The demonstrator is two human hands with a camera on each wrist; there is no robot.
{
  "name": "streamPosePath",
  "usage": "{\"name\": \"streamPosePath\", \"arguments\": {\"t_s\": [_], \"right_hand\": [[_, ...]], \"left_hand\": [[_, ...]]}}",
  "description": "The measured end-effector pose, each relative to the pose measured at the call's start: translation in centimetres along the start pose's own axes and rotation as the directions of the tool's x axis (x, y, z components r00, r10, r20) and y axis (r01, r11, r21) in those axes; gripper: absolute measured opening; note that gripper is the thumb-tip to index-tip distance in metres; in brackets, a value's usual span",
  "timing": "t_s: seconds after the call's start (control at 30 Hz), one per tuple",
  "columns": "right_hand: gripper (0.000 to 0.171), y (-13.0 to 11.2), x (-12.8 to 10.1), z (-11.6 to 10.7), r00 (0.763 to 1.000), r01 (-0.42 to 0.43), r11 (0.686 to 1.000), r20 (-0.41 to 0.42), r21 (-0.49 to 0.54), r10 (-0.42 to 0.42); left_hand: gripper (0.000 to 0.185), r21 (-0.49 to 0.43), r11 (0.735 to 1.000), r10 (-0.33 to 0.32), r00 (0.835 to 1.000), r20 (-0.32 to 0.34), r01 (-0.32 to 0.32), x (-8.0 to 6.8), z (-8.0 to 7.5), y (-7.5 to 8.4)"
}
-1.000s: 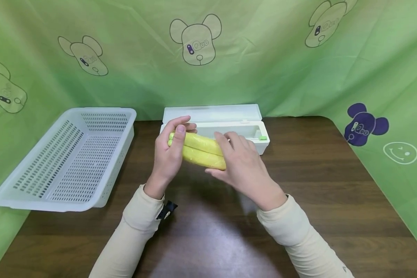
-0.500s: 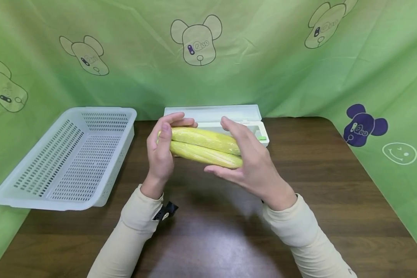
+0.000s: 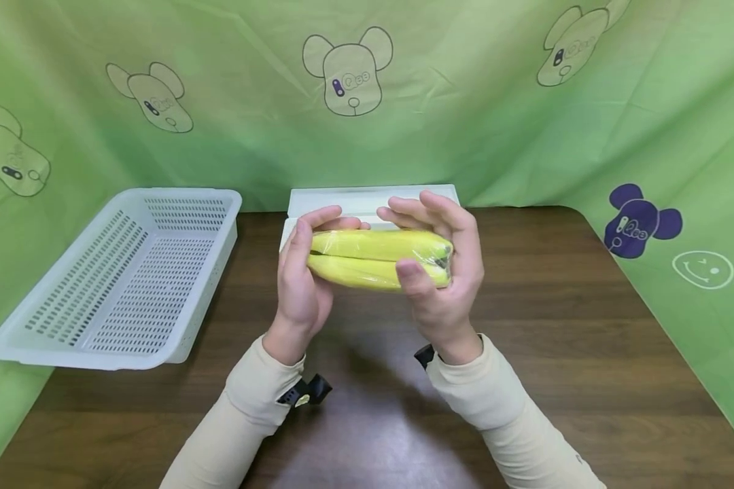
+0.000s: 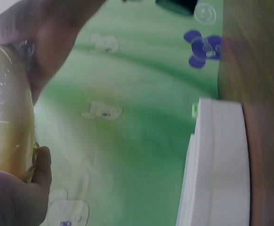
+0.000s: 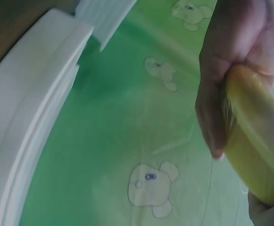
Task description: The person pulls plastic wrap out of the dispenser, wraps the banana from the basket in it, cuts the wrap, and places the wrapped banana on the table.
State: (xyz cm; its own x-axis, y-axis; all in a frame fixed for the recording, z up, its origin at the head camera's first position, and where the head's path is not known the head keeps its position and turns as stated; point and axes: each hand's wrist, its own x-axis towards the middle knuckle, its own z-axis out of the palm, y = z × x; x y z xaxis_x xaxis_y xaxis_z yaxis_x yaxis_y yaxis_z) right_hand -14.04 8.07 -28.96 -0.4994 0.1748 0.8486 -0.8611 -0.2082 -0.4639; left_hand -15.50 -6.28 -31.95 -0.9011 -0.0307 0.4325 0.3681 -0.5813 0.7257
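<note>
In the head view, two yellow bananas point(image 3: 373, 243) lie side by side, wrapped in clear plastic film, held level above the table. My left hand point(image 3: 304, 285) grips their left end, thumb in front. Around the right end curls my right hand point(image 3: 455, 295), its thumb over the lower banana and several fingers spread behind. Bunched film and dark tips show at that end. The left wrist view shows the wrapped bananas point(image 4: 12, 113) between both hands. In the right wrist view, my left hand point(image 5: 236, 61) cups the near end.
Behind the hands stands a long white box with its lid point(image 3: 373, 197) raised; a green piece point(image 4: 195, 110) shows at one end in the left wrist view. A white perforated basket point(image 3: 177, 299) is at left on the brown wooden table point(image 3: 563, 326). Green printed cloth point(image 3: 465, 136) surrounds the table.
The bananas have turned so that their right end faces the camera. My right hand has rolled from on top to gripping with the thumb in front. My left hand moved left, then back right.
</note>
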Motion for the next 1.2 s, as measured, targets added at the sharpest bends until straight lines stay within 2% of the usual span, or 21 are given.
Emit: {"name": "streamPosePath", "arguments": {"t_s": [0.1, 0.2, 0.53, 0.63, 0.73, 0.8, 0.87, 1.0, 1.1, 1.2], "right_hand": [[0.052, -0.1, 0.2, 0.1, 0.998, -0.002, 0.999, -0.061, 0.051, 0.005], [0.046, -0.2, 0.3, 0.0, 0.994, -0.012, 0.994, -0.107, 0.110, 0.024], [0.015, 0.4, 0.4, -0.5, 0.965, 0.021, 0.980, -0.258, 0.199, 0.032], [0.013, 0.7, 0.4, -0.7, 0.957, 0.019, 0.977, -0.287, 0.212, 0.044], [0.012, 1.2, 0.4, -1.1, 0.945, -0.028, 0.975, -0.313, 0.220, 0.098], [0.012, 1.5, 0.3, -1.4, 0.930, -0.097, 0.969, -0.327, 0.226, 0.169], [0.013, 1.9, 0.3, -1.7, 0.904, -0.187, 0.950, -0.335, 0.250, 0.266], [0.014, 2.3, 0.3, -2.4, 0.832, -0.349, 0.894, -0.348, 0.279, 0.433], [0.015, 2.4, 0.3, -3.0, 0.794, -0.404, 0.873, -0.368, 0.273, 0.483], [0.013, 2.3, 0.2, -3.5, 0.783, -0.411, 0.873, -0.388, 0.264, 0.486]], "left_hand": [[0.039, -0.025, 0.998, -0.066, 0.997, -0.029, 0.066, -0.2, 0.9, -0.1], [0.037, -0.043, 0.993, -0.111, 0.993, -0.046, 0.109, -0.5, 1.7, -0.2], [0.030, -0.071, 0.983, -0.172, 0.984, -0.044, 0.168, -0.8, 3.3, -0.6], [0.029, -0.087, 0.977, -0.197, 0.980, -0.032, 0.194, -0.9, 3.3, -0.7], [0.028, -0.082, 0.971, -0.225, 0.974, 0.015, 0.225, -0.8, 3.1, -0.6], [0.025, -0.059, 0.967, -0.247, 0.968, 0.043, 0.249, -0.8, 2.7, -0.5], [0.028, -0.017, 0.961, -0.276, 0.959, 0.056, 0.278, -0.9, 2.3, -0.3], [0.041, 0.107, 0.941, -0.327, 0.944, 0.044, 0.321, -1.2, 1.6, -0.3], [0.049, 0.195, 0.924, -0.342, 0.939, 0.042, 0.328, -1.3, 1.7, -0.6], [0.054, 0.238, 0.916, -0.339, 0.940, 0.034, 0.322, -1.0, 2.1, -1.0]]}}
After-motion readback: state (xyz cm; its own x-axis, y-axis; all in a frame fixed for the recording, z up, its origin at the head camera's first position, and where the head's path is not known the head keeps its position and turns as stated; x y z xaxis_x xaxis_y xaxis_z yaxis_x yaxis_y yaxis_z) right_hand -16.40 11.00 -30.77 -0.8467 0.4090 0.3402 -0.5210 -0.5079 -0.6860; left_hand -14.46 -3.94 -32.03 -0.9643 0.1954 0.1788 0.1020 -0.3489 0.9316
